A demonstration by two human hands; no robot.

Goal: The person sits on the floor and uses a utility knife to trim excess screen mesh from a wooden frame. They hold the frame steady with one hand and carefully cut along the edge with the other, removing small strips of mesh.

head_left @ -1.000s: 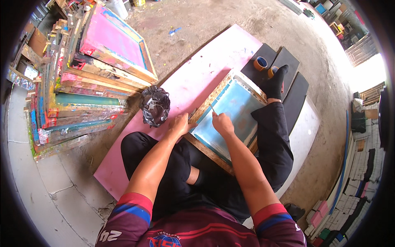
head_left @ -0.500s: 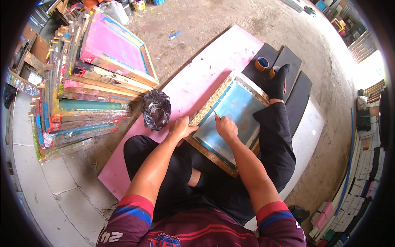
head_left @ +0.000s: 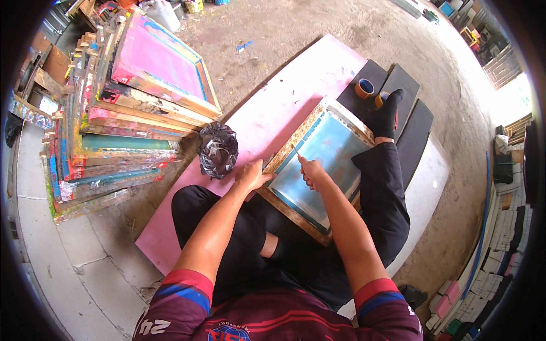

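Note:
A wooden screen-printing frame [head_left: 296, 220] with blue mesh rests tilted across my lap and lower legs. At its left corner my left hand [head_left: 250, 175] grips the wood, thumb lying along the edge. A small dark, thin piece [head_left: 268, 161] sticks up beside those fingers; its kind is unclear. Over the mesh, my right hand [head_left: 312, 172] is closed around a thin, pale stick-like tool [head_left: 296, 150], whose tip points at the frame's upper left side. Fingers hide most of that tool. A crumpled black plastic bag [head_left: 218, 150], open at the top, sits just left of my left hand.
Stacked, paint-stained screen frames [head_left: 162, 59] stand at the left. Beneath me lies a pink board [head_left: 273, 108]. Dark boards [head_left: 367, 77] bear two tape rolls [head_left: 364, 88] near my socked foot [head_left: 387, 116]. White blocks [head_left: 489, 284] line the right side.
My right hand has turned slightly, showing more curled fingers, and the tool's tip has shifted a little up toward the frame's wooden side. My left hand keeps its hold.

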